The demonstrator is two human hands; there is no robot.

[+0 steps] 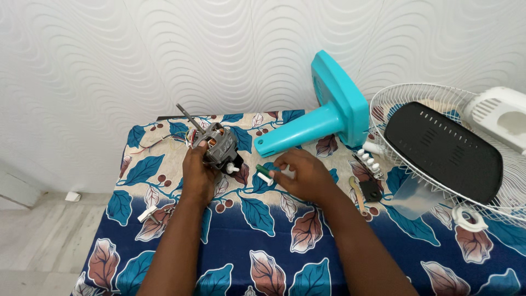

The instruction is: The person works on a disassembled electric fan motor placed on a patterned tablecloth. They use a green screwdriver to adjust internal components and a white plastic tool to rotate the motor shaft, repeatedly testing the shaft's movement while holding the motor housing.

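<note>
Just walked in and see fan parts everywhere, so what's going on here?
A person sits at a table with a leaf-print cloth. Their left hand grips a fan motor, tilted, shaft up. Their right hand pinches a small green-and-white part beside it. A turquoise fan stand, wire guard and black cover lie to the right.

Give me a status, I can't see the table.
Left hand grips fan motor. Right hand pinches small white-and-green part. Teal fan base lies behind, apart.
</note>
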